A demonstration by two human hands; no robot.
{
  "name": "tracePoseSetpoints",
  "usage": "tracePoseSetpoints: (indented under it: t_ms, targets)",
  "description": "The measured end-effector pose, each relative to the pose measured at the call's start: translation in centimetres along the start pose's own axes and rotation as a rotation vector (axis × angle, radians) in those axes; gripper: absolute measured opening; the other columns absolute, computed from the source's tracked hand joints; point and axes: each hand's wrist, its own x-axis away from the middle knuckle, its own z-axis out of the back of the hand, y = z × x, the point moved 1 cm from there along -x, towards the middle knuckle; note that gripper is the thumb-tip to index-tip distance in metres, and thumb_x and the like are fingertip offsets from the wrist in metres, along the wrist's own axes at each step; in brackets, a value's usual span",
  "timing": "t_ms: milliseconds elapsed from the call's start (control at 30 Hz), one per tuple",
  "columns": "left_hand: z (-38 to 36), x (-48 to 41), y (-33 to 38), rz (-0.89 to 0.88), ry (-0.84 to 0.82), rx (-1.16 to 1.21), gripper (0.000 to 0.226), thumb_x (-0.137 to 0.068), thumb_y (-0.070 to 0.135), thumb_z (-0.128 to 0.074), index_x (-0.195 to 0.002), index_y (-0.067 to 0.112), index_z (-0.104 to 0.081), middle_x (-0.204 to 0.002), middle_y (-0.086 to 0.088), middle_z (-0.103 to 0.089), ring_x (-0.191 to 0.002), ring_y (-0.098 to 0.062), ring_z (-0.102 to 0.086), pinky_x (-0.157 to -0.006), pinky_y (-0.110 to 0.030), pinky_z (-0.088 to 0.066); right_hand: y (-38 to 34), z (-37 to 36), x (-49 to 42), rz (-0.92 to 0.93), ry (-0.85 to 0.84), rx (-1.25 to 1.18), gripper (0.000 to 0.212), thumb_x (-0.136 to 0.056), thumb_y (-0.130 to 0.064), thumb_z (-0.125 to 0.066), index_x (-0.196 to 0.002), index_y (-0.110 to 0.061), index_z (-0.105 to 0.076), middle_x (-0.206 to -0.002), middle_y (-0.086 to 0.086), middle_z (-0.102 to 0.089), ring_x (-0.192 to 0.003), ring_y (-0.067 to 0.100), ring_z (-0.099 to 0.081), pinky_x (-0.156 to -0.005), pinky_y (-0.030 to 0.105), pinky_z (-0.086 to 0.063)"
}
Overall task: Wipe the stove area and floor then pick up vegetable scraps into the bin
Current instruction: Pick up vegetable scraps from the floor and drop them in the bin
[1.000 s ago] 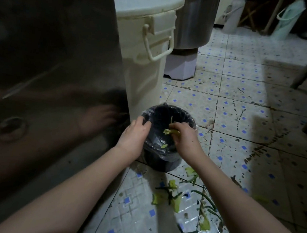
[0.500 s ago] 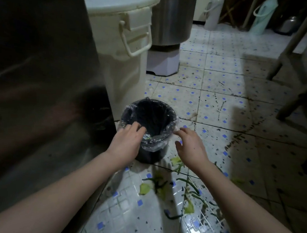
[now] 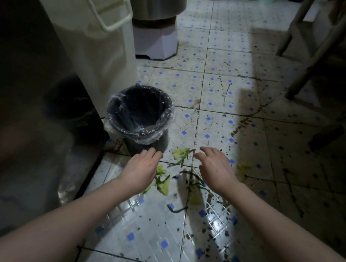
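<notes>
The bin (image 3: pixel 144 136), a small dark pail with a clear plastic liner (image 3: pixel 114 123) folded over its rim, stands on the floor (image 3: pixel 213 88). It is tucked against the foot of the metal cabinet (image 3: pixel 23 107) and the white container (image 3: pixel 104 47), probably so that it is out of the walkway yet near the mess. The vegetable scraps (image 3: pixel 181 155), pale leaves and dark green stalks, lie scattered on the tiles just on the near side of the bin, so each load should need only a short lift. The left hand (image 3: pixel 141 167) and right hand (image 3: pixel 215 168) hover palm-down on either side of the scraps, fingers loosely spread and holding nothing. The pose suggests they are set to close in from both sides and gather a heap. Whether either hand touches the tiles cannot be told. The floor is speckled and streaked with dark marks, so the wiping looks incomplete.
</notes>
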Motion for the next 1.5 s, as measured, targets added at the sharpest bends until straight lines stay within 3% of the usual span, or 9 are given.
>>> tracePoseSetpoints:
  t_ms: [333, 567, 700, 900, 1167, 1333, 1500]
  targets:
    - [-5.2, 1.3, -0.1, 0.024, -0.239, 0.017, 0.041, -0.091, 0.008, -0.046, -0.13, 0.017, -0.038, -0.124, -0.007, -0.045, -0.108, -0.026, -0.05, -0.081, -0.035, -0.04, 0.5, -5.0, 1.8, -0.015, -0.129, -0.035, 0.054, -0.088, 0.001, -0.047, -0.138, -0.02, -0.043, -0.147, 0.007, -0.039, -0.137, 0.025, -0.033, -0.115, 0.039, -0.024]
    - [-8.3, 0.6, -1.4, 0.05, -0.335, 0.001, 0.071, -0.087, 0.005, -0.055, -0.147, 0.015, -0.018, -0.148, -0.011, -0.026, -0.129, -0.028, -0.038, -0.102, -0.037, -0.039, 0.1, -7.4, 0.5, 0.015, -0.206, -0.071, 0.054, -0.083, 0.0, -0.054, -0.132, -0.022, -0.045, -0.141, 0.004, -0.041, -0.131, 0.025, -0.037, -0.11, 0.037, -0.029]
    - [-9.9, 0.2, -2.0, 0.086, -0.368, -0.004, 0.069, -0.093, 0.02, -0.051, -0.149, 0.019, -0.012, -0.155, -0.011, -0.017, -0.138, -0.027, -0.028, -0.108, -0.038, -0.031, -0.3, -8.6, -0.1, 0.019, -0.198, -0.1, 0.054, -0.087, -0.003, -0.053, -0.137, -0.021, -0.043, -0.141, 0.002, -0.042, -0.131, 0.023, -0.038, -0.112, 0.036, -0.03]
    - [-11.5, 0.1, -2.1, 0.098, -0.358, 0.03, 0.065, -0.096, 0.024, -0.048, -0.149, 0.016, -0.013, -0.147, -0.008, -0.031, -0.129, -0.028, -0.038, -0.103, -0.038, -0.033, 0.1, -10.0, -0.2, 0.007, -0.206, -0.126, 0.057, -0.085, -0.002, -0.055, -0.137, -0.02, -0.042, -0.137, 0.0, -0.046, -0.125, 0.021, -0.042, -0.108, 0.034, -0.033]
    - [-11.9, -0.1, -2.1, 0.11, -0.31, 0.102, 0.059, -0.087, 0.0, -0.056, -0.136, 0.018, -0.031, -0.125, -0.008, -0.043, -0.108, -0.024, -0.046, -0.091, -0.033, -0.043, 0.3, -10.7, -0.2, 0.008, -0.194, -0.16, 0.054, -0.085, -0.003, -0.056, -0.135, -0.022, -0.045, -0.133, -0.001, -0.05, -0.12, 0.02, -0.046, -0.102, 0.032, -0.036]
    - [-11.6, -0.4, -2.3, 0.112, -0.328, 0.134, 0.064, -0.077, -0.005, -0.065, -0.13, 0.016, -0.035, -0.123, -0.008, -0.044, -0.108, -0.024, -0.047, -0.091, -0.032, -0.044, 0.4, -10.5, -0.1, 0.002, -0.187, -0.176, 0.047, -0.089, -0.004, -0.051, -0.133, -0.02, -0.048, -0.131, 0.0, -0.053, -0.118, 0.021, -0.048, -0.102, 0.033, -0.036]
    - [-11.4, -0.8, -2.3, 0.129, -0.326, 0.176, 0.077, -0.076, -0.007, -0.066, -0.139, 0.015, -0.028, -0.132, -0.01, -0.042, -0.117, -0.027, -0.046, -0.095, -0.033, -0.042, 0.5, -10.2, -0.1, -0.002, -0.2, -0.172, 0.049, -0.089, -0.004, -0.052, -0.134, -0.022, -0.047, -0.132, -0.001, -0.052, -0.119, 0.02, -0.047, -0.104, 0.033, -0.037]
